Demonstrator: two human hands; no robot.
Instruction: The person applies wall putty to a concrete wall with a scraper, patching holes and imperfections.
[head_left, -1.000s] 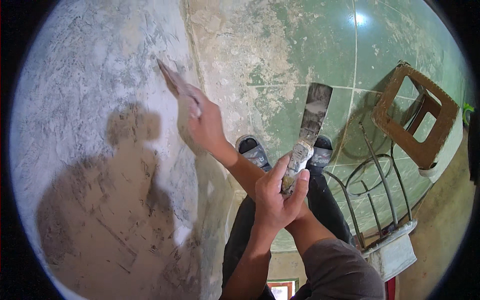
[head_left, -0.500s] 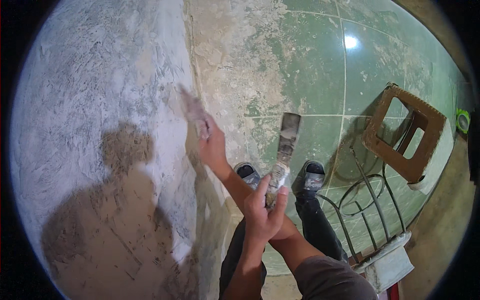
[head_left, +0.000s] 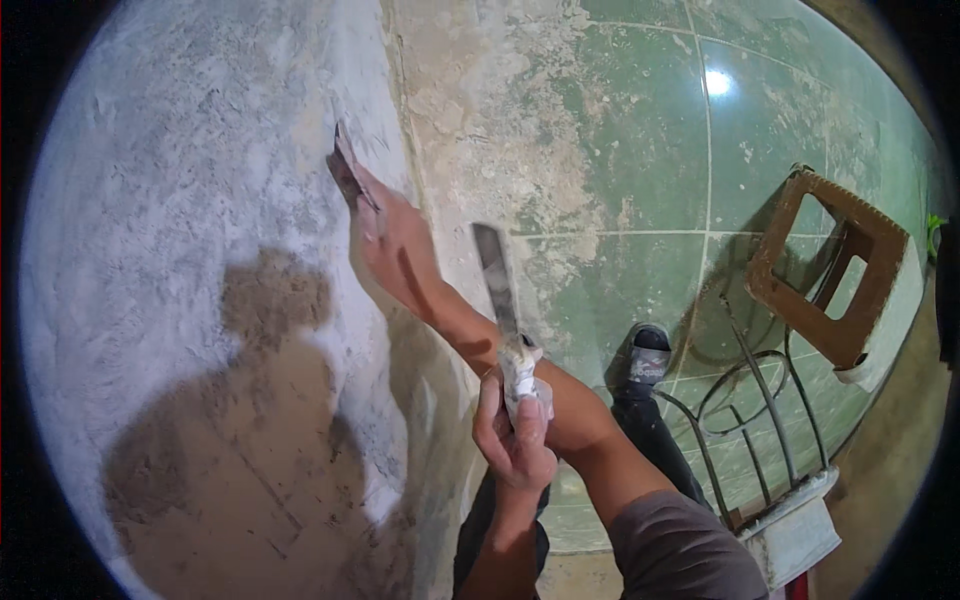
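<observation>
My right hand (head_left: 396, 238) reaches across to the plastered wall (head_left: 200, 170), closed on a thin flat tool (head_left: 350, 168) whose tip lies at the white surface. I cannot make out exactly what that tool is. My left hand (head_left: 512, 440), lower in the view, grips the plaster-caked handle of a putty knife (head_left: 496, 275). Its blade points up, slightly blurred, over my right forearm. A large shadow of my head and shoulders falls on the wall.
Green dusty tiles (head_left: 640, 130) run right of a worn, pale seam. At the right stand a brown plastic stool (head_left: 800, 270) and a curved metal frame (head_left: 760, 420) with a white padded end. My sandalled foot (head_left: 648, 355) shows below my arms.
The putty knife in my left hand has swung leftward, over my right forearm. My right hand dipped, then rose again along the wall. My left sandal is now hidden behind my arms.
</observation>
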